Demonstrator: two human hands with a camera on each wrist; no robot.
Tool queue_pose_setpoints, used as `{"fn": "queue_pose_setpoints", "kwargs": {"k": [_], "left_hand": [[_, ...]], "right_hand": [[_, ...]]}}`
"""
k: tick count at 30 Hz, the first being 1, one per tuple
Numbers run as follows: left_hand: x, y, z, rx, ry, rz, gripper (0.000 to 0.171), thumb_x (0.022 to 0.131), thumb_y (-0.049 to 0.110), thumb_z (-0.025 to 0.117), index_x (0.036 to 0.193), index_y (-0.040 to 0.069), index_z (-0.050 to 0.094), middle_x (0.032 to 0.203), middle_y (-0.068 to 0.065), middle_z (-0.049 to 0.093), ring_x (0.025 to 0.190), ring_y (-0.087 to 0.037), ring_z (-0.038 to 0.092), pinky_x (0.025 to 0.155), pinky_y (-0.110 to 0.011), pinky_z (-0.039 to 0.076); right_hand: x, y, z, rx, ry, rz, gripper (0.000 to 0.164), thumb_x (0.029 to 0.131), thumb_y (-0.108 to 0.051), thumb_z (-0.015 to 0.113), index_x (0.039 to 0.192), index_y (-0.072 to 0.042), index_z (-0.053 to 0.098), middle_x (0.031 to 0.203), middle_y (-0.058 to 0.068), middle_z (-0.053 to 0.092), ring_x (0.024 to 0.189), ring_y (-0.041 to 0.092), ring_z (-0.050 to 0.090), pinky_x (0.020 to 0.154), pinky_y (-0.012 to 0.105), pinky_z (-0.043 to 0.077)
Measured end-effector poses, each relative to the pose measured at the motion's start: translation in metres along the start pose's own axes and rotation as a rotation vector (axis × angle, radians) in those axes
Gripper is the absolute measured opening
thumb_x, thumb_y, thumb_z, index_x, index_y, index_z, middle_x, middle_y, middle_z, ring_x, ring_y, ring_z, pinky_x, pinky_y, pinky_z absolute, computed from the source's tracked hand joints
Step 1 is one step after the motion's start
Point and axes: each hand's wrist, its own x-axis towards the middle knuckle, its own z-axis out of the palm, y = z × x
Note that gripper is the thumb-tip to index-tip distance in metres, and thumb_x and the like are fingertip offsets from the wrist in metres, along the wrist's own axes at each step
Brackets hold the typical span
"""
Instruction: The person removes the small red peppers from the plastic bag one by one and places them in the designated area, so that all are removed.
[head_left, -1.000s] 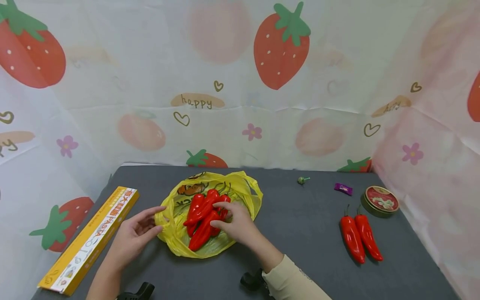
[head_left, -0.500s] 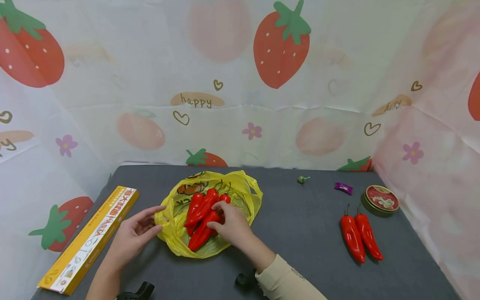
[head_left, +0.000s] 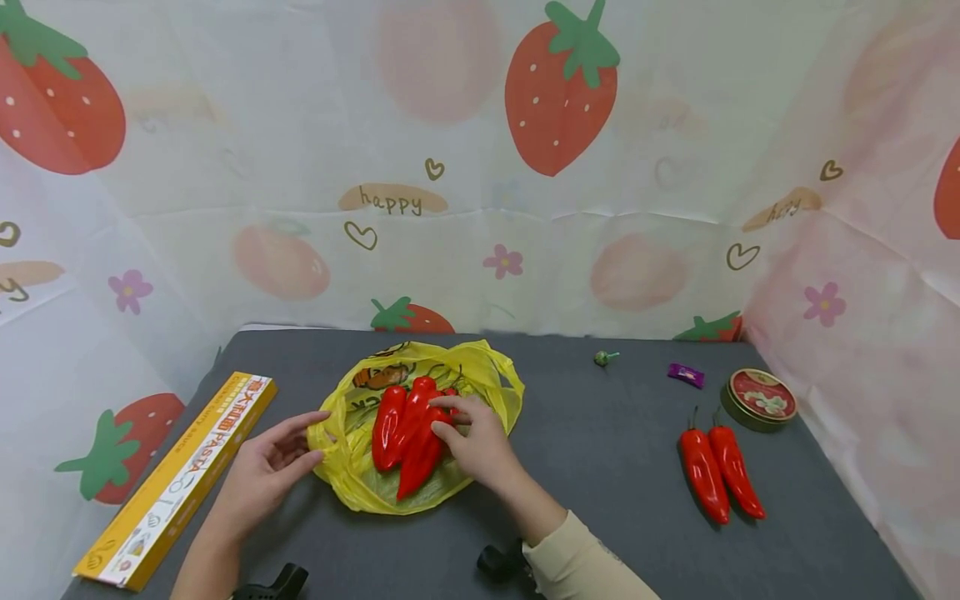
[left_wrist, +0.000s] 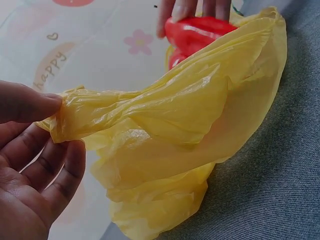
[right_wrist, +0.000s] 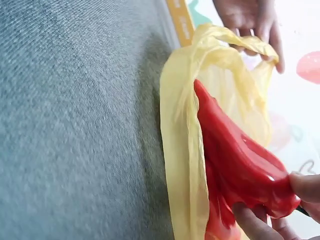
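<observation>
A yellow plastic bag stands with its mouth spread on the dark table, several red chili peppers lying inside. My left hand pinches the bag's left rim; the left wrist view shows thumb and fingers on the gathered plastic. Over the bag's right side, my right hand grips one red chili pepper near its stem end. In the right wrist view that pepper slants across the bag's opening, its tip toward the far side. Fingers hide part of its stem end.
A long yellow pasta box lies left of the bag. On the right are two red chili peppers, a round tin and a purple wrapped candy. A small green stemmed piece sits at the back.
The right hand has shifted slightly and the gripped pepper has moved with it. Peppers in the bag have rearranged, one now lying more upright at the left. The left hand stays at the rim.
</observation>
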Motion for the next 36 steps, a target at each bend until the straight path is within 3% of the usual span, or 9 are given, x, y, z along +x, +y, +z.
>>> {"fn": "queue_pose_setpoints", "kwargs": {"k": [7,12,16,20,24,32,36], "left_hand": [[-0.001,0.001,0.000,0.015,0.003,-0.021,0.044,0.098,0.010,0.067,0.139,0.001,0.057,0.123,-0.012,0.067,0.100,-0.003,0.065,0.081,-0.018,0.057],[-0.001,0.001,-0.001,0.015,0.006,-0.027,0.044,0.098,0.011,0.067,0.139,0.002,0.057,0.123,-0.013,0.067,0.100,-0.003,0.065,0.081,-0.018,0.057],[-0.001,0.001,-0.001,0.013,0.003,-0.025,0.044,0.098,0.011,0.067,0.139,0.002,0.057,0.122,-0.011,0.067,0.099,-0.003,0.065,0.081,-0.018,0.057],[-0.001,0.000,-0.001,0.013,0.007,-0.015,0.043,0.097,0.009,0.067,0.139,0.001,0.057,0.122,-0.010,0.067,0.099,-0.002,0.065,0.081,-0.018,0.057],[-0.001,-0.001,-0.002,0.011,0.011,-0.012,0.044,0.097,0.008,0.067,0.139,0.000,0.057,0.121,-0.005,0.068,0.099,-0.002,0.065,0.081,-0.018,0.057],[0.000,-0.001,-0.002,-0.010,0.004,0.005,0.043,0.097,0.006,0.066,0.139,-0.001,0.056,0.121,-0.001,0.069,0.100,-0.003,0.065,0.080,-0.019,0.058],[0.001,-0.001,-0.001,-0.012,-0.006,0.011,0.043,0.097,0.005,0.065,0.139,-0.002,0.056,0.121,-0.003,0.069,0.099,-0.004,0.065,0.079,-0.019,0.058]], "right_hand": [[-0.001,0.003,-0.014,0.227,0.012,0.082,0.032,0.098,-0.013,0.067,0.130,-0.012,0.067,0.133,0.014,0.059,0.102,0.031,0.072,0.079,0.042,0.062],[-0.002,0.007,-0.026,0.268,0.025,0.059,0.033,0.098,-0.010,0.065,0.131,-0.008,0.066,0.135,0.014,0.058,0.104,0.027,0.072,0.080,0.039,0.062],[-0.003,0.007,-0.037,0.295,0.038,0.059,0.032,0.098,-0.014,0.066,0.130,-0.013,0.067,0.135,0.012,0.059,0.110,0.030,0.070,0.084,0.039,0.061],[-0.001,0.008,-0.046,0.281,0.060,0.121,0.040,0.091,-0.025,0.076,0.129,-0.020,0.066,0.131,0.007,0.061,0.105,0.028,0.068,0.082,0.038,0.061],[-0.001,0.009,-0.052,0.243,0.071,0.168,0.051,0.084,-0.023,0.083,0.131,-0.017,0.064,0.128,0.007,0.060,0.103,0.026,0.064,0.078,0.038,0.062],[-0.008,0.007,-0.074,0.168,0.070,0.156,0.053,0.084,-0.019,0.083,0.133,-0.029,0.066,0.129,0.006,0.063,0.109,0.028,0.068,0.083,0.041,0.061],[-0.014,0.009,-0.088,0.095,0.056,0.158,0.058,0.083,-0.018,0.084,0.135,-0.025,0.060,0.124,0.008,0.066,0.102,0.027,0.070,0.083,0.042,0.061]]}}
